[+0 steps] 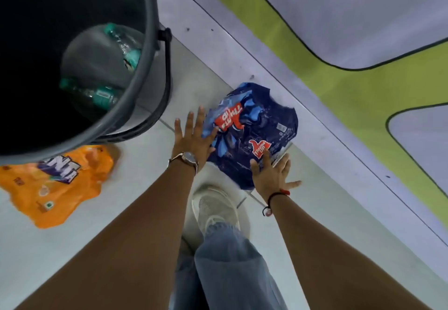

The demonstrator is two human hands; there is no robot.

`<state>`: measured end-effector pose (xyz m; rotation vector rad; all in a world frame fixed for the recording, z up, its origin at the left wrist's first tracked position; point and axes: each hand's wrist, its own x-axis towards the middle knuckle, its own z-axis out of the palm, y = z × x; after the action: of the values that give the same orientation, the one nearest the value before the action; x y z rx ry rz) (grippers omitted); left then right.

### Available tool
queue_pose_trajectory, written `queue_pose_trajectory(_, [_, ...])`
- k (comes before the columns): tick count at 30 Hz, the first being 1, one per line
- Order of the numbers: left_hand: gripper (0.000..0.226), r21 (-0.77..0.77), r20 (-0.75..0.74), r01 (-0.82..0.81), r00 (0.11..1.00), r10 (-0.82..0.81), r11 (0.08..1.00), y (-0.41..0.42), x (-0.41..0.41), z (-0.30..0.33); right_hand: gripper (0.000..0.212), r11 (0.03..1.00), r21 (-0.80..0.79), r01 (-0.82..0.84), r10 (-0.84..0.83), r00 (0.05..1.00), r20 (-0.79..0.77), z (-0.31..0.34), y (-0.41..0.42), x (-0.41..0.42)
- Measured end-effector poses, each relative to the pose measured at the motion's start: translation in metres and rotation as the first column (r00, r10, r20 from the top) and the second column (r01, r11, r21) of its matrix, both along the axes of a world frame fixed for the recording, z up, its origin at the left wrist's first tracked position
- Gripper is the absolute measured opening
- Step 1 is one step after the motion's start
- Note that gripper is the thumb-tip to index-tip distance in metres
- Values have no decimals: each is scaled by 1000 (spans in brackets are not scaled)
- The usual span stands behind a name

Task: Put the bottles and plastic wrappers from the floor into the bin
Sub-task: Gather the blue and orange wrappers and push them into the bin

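Here, two flat hands close on the blue wrapper beside the bin.

The bin [155, 43] fills ten o'clock, with bottles [101, 67] inside; an orange wrapper [55, 188] lies at eight o'clock. The blue wrapper [252, 130] lies on the floor [315, 212] at centre, long axis running twelve to six. The left hand [194, 137], fingers spread, touches its nine o'clock edge; the right hand [271, 176], also splayed, presses its five o'clock corner. Neither grips yet.

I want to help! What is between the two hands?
In the head view, the blue wrapper lies between the left hand and the right hand.
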<state>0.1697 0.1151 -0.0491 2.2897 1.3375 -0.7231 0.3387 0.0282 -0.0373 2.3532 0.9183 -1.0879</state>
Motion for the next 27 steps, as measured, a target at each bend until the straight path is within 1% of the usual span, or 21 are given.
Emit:
queue_pose_trajectory(2, [61,-57,-73,-70,995,66,996,1,-1,-5,56,1000,2,20,-20,999,-36,-4,-2,0])
queue_pose_trajectory(5, [57,-143,-156,-79,986,56,987,0,-3,-10,56,997,-15,76,-77,991,-111,-6,-4,-8])
queue_pose_trajectory(7, [56,-157,-150,-100,986,76,983,-2,-3,-12,54,989,17,144,-140,978,-152,-7,-4,-12])
queue_pose_trajectory(10, [58,-175,-130,-166,981,144,971,-13,-6,-9,48,960,119,252,-231,959,-167,-5,-5,-16])
queue_pose_trajectory(12, [59,-203,-131,-215,973,191,955,-25,-13,-2,41,947,166,277,-246,952,-185,3,-10,-22])
queue_pose_trajectory(14, [58,-228,-114,-245,968,224,942,-40,-23,9,39,946,192,261,-222,954,-203,13,-16,-31])
queue_pose_trajectory(18, [57,-247,-103,-346,938,330,905,-72,-49,39,43,955,236,180,-130,968,-213,43,-24,-57])
queue_pose_trajectory(22, [56,-278,-180,-511,859,479,813,-129,-98,80,51,989,146,25,9,974,-228,79,-51,-101])
queue_pose_trajectory(23, [56,-280,-213,-554,832,511,784,-143,-113,90,53,993,113,-25,52,970,-237,87,-57,-115])
queue_pose_trajectory(25, [57,-274,-289,-641,766,574,717,-166,-145,106,55,982,65,-179,190,950,-249,100,-61,-146])
queue_pose_trajectory(27, [57,-231,-357,-730,678,643,643,-179,-178,118,56,936,75,-344,351,893,-281,107,-57,-179])
